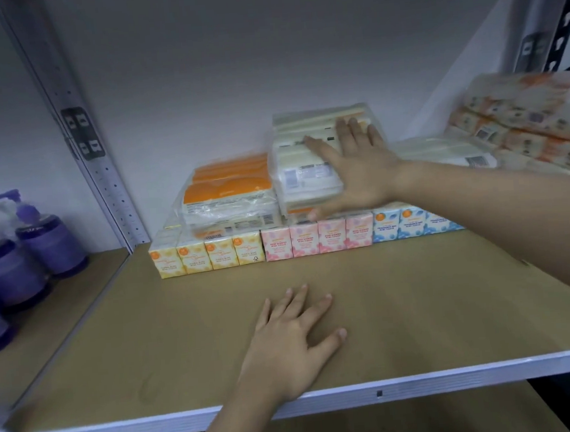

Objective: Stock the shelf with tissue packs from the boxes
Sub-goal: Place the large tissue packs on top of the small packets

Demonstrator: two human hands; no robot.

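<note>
Right hand (355, 169) flat on tissue pack (307, 166); left hand (293, 344) spread on shelf (150, 345).

The pink mini tissue boxes (316, 240) along the shelf read "ROSE SCENTED MINI TISSUE" on their fronts; the blue boxes (410, 227) beside them read "FRAGRANCE FREE MINI TISSUE", partly blurred; the yellow boxes (208, 256) carry a line ending "MINI TISSUE", its first words too blurred to make out; the barcode labels on the clear-wrapped packs (307, 176) are unreadable.
</note>
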